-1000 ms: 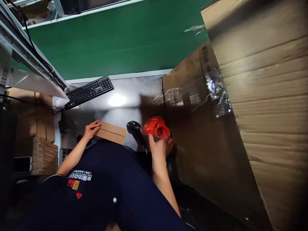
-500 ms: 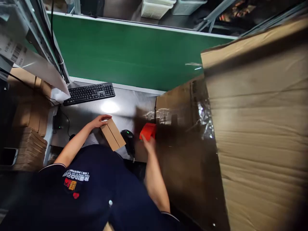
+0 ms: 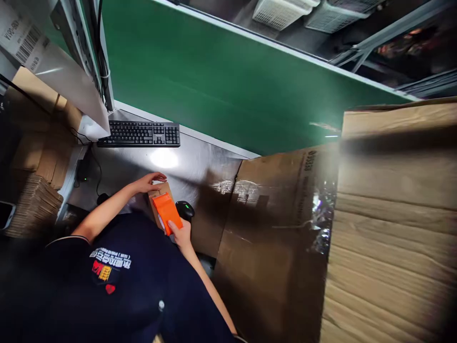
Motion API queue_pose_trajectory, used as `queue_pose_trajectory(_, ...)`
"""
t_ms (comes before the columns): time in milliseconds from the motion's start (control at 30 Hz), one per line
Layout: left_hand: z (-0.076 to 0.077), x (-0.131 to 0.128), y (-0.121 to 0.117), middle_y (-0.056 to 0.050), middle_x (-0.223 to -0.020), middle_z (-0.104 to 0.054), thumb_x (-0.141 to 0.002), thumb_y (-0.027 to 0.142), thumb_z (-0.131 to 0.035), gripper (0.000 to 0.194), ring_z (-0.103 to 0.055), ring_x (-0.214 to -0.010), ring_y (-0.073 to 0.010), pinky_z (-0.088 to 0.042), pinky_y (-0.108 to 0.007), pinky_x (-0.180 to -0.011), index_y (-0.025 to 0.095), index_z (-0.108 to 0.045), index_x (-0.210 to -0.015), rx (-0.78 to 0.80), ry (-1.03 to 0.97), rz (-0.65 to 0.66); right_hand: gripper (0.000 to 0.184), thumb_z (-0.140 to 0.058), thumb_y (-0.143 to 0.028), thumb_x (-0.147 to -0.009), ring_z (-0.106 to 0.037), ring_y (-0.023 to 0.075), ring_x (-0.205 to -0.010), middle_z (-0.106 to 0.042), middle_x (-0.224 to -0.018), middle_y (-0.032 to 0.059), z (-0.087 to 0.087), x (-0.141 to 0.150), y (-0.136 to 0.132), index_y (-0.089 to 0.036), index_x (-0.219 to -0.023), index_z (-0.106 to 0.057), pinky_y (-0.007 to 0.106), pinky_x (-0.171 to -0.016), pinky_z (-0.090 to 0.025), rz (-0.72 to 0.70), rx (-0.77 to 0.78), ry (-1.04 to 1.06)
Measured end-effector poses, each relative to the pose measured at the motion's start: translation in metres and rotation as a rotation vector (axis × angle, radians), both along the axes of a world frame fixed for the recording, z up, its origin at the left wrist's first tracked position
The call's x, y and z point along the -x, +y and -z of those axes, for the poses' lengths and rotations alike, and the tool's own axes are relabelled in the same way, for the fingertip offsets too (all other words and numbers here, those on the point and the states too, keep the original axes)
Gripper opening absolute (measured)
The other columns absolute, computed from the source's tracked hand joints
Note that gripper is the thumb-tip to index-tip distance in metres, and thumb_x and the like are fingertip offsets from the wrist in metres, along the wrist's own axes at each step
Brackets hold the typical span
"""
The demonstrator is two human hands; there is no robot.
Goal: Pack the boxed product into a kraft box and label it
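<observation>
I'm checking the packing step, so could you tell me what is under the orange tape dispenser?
The small cardboard box lies under the orange tape dispenser; its far end shows. The box's top beneath the dispenser is hidden.

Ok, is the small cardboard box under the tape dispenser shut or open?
Shut, as far as shows: the small cardboard box has its flaps flat, the orange tape dispenser laid along its top. The right hand holds the dispenser; the left hand steadies the box.

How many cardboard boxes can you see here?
3 clear ones: the small cardboard box under the left hand and the orange tape dispenser, and two large cardboard boxes, nearer and farther. Flat cardboard stacks sit left; more may be hidden.
</observation>
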State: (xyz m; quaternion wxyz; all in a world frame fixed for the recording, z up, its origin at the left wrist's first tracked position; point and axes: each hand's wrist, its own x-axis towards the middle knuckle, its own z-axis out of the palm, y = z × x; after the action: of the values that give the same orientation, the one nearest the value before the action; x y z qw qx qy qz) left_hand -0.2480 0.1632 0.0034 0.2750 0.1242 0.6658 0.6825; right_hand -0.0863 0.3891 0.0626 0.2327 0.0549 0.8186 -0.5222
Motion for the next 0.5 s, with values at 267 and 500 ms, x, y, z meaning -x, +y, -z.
queue_pose_trajectory(267,-0.072,-0.025,-0.003,-0.012,-0.148,-0.064,-0.097,0.067,-0.063,0.049,-0.053,-0.143,-0.0398,-0.04,-0.062,-0.124,0.023,-0.08,-0.084,0.444,0.219,0.08,0.057,-0.052,-0.072,-0.089,-0.065,0.0339,-0.062,-0.055,-0.054,0.0101,0.02,-0.023,0.017,-0.032,-0.05,-0.039,0.055,-0.068,-0.064,-0.09,-0.263,-0.002)
queue_pose_trajectory(500,-0.091,-0.016,0.003,-0.011,-0.135,-0.071,-0.103,0.042,-0.06,0.032,-0.061,-0.128,-0.0341,-0.041,-0.057,-0.115,0.022,-0.08,-0.087,0.627,0.598,0.253,0.067,-0.047,-0.093,-0.081,-0.055,0.0269,-0.056,-0.059,-0.056,0.0082,0.004,-0.013,0.01,-0.031,-0.057,-0.052,0.046,-0.057,-0.056,0.086,-0.049,0.014)
